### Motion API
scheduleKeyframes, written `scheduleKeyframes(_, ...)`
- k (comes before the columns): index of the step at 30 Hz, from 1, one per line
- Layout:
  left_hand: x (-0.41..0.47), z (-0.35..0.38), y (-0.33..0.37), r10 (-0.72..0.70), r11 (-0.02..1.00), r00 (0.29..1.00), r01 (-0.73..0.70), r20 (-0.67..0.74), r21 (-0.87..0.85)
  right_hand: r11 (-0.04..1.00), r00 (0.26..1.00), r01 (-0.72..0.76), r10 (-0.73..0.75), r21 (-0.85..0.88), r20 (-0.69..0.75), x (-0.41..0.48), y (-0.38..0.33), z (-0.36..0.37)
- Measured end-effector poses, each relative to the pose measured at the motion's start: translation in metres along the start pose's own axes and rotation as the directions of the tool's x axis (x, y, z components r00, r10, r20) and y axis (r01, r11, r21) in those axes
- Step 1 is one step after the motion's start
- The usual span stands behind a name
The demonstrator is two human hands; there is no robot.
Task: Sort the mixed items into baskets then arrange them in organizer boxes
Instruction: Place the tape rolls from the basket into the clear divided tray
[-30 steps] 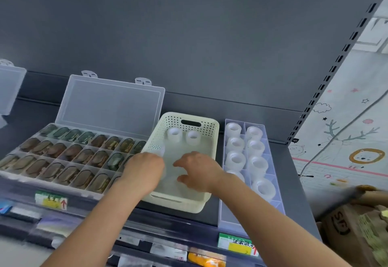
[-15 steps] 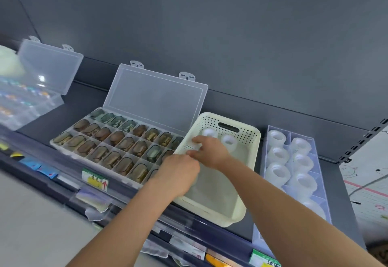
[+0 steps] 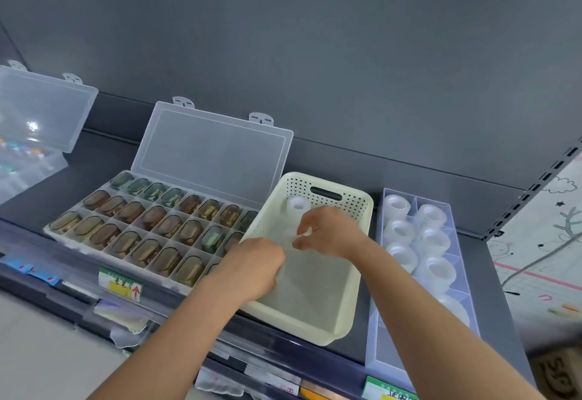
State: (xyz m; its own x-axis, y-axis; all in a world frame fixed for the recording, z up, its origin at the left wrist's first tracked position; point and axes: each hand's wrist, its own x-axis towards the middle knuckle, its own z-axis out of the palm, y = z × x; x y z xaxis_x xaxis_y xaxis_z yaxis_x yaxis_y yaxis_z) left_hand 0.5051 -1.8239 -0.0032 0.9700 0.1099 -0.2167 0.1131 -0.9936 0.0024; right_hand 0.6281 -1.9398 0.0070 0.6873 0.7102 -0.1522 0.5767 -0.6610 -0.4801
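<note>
A cream perforated basket (image 3: 318, 333) stands on the dark shelf. One white tape roll (image 3: 297, 204) lies at its far end. My right hand (image 3: 332, 231) hovers inside the basket with fingers curled, pinching a small white tape roll that is mostly hidden. At the basket's left wall, my left hand (image 3: 259, 262) grips a translucent roll that just shows under the fingers. To the right, a clear organizer box (image 3: 374, 346) holds several white tape rolls (image 3: 436, 269) in its compartments.
An open clear organizer (image 3: 217, 147) left of the basket is filled with brown and green clips (image 3: 151, 226). Another open clear box (image 3: 41, 116) sits at the far left. Price labels (image 3: 121, 283) line the shelf's front edge. A patterned mat (image 3: 541, 261) lies at the right.
My right hand drew back from the basket's far end toward its middle; only one roll now shows there instead of two. My left hand stayed at the left wall. The view shifted.
</note>
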Motion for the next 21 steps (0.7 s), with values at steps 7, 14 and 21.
scheduleKeyframes(7,-0.011,-0.015,0.015,-0.023,0.963,0.947,-0.065,-0.32,-0.261,0.959,0.929,0.123,-0.021,0.254,-0.368,-0.066,0.022,-0.021)
scheduleKeyframes(14,-0.027,-0.022,0.066,0.099,0.88,0.88,-0.296,-0.464,-0.372,0.944,0.881,0.122,0.039,0.306,-0.471,-0.147,0.054,-0.029)
scheduleKeyframes(21,-0.03,-0.013,0.114,0.334,0.821,0.826,-0.492,-0.455,-0.289,0.978,0.889,-0.019,0.112,0.209,-0.445,-0.208,0.08,-0.027)
